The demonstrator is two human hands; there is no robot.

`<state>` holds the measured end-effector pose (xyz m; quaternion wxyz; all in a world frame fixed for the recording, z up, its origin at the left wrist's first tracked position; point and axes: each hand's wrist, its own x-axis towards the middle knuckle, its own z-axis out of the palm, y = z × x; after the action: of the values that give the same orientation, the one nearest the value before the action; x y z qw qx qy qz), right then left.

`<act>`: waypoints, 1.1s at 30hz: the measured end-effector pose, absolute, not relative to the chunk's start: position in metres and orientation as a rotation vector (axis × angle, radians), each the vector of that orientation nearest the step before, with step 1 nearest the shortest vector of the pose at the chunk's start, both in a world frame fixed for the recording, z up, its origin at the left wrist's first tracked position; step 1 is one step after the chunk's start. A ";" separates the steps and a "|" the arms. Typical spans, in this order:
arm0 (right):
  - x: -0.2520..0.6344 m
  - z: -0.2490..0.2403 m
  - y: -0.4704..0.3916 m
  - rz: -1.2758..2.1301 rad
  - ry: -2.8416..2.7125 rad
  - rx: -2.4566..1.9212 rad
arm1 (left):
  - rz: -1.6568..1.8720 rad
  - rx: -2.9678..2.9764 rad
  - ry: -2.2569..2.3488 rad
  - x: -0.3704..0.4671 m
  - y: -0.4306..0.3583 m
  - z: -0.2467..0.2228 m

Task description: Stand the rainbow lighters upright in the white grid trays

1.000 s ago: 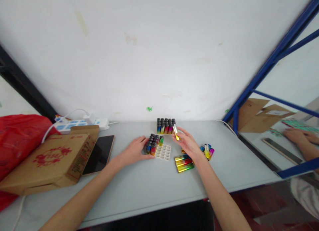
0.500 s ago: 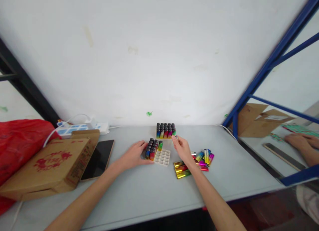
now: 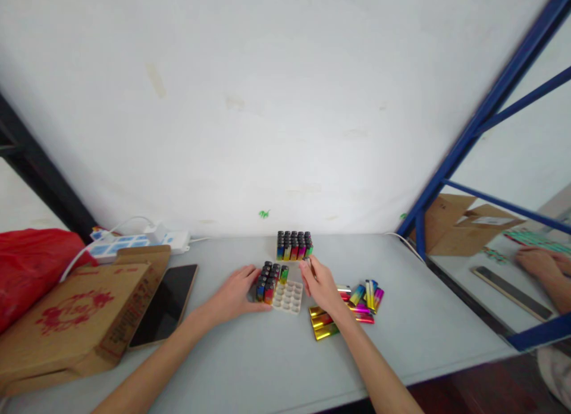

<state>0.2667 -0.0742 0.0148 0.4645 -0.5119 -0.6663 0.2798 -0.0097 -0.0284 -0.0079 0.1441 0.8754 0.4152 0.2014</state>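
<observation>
A white tray (image 3: 288, 297) with round sockets lies on the table, its left part filled with upright black-topped lighters (image 3: 266, 283). My left hand (image 3: 236, 292) wraps around the tray's left end, thumb at the front and fingers behind. One green-yellow lighter (image 3: 284, 275) stands in the back row beside the filled part. Just behind the tray's right side is my right hand (image 3: 319, 283), closed in a pinch on a lighter (image 3: 307, 262); only its metal tip shows. Under and beyond my right forearm lie loose metallic-coloured lighter sleeves (image 3: 319, 325), partly hidden.
A full block of lighters (image 3: 294, 246) stands near the wall. At left are a cardboard box (image 3: 84, 319), a dark tablet-like panel (image 3: 165, 307), a power strip (image 3: 134, 244) and a red bag (image 3: 35, 265). Beyond the blue frame (image 3: 473, 128), another person's hands (image 3: 539, 262) rest on a table.
My right hand has moved left and nearer the tray with the lighter. My left hand stays at the tray's end. The whole view has shifted slightly.
</observation>
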 end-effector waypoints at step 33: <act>0.243 0.016 -0.081 0.100 -2.204 -1.654 | 0.497 2.628 1.210 -0.002 -0.034 -0.001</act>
<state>0.2426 -0.0807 0.0158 0.1909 -0.5887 -0.7847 0.0357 -0.0019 -0.0344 -0.0014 0.1031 0.8904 0.4100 0.1686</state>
